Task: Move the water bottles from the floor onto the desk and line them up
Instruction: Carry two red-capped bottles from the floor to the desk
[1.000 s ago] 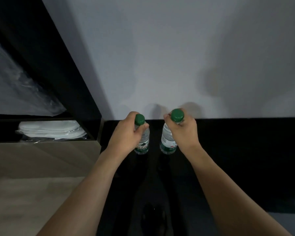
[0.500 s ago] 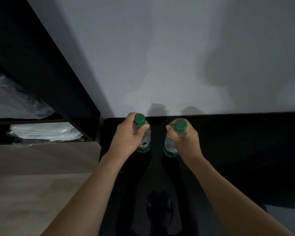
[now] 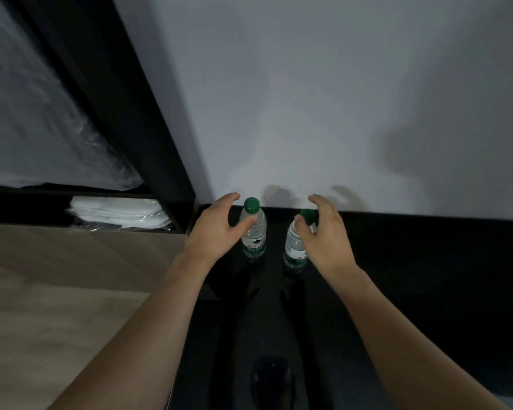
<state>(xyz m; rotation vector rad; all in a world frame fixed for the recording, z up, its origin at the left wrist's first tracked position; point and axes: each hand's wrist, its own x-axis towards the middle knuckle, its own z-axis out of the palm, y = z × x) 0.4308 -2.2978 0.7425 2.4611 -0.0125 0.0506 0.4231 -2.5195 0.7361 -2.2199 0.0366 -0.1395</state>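
Head view: both water bottles stand upright on the black desk [image 3: 412, 261], close to the wall [image 3: 308, 99], a small gap between them. My left hand [image 3: 216, 229] spreads loosely beside the left bottle [image 3: 253, 232], thumb at its shoulder. My right hand [image 3: 323, 235] is open beside the right bottle [image 3: 295, 247].

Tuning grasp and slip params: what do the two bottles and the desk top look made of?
Left bottle and right bottle: clear thin plastic by the look, see-through walls, printed film labels, green plastic caps. Desk top: black and glossy, faint bottle reflections; glass or lacquered board, can't tell which.
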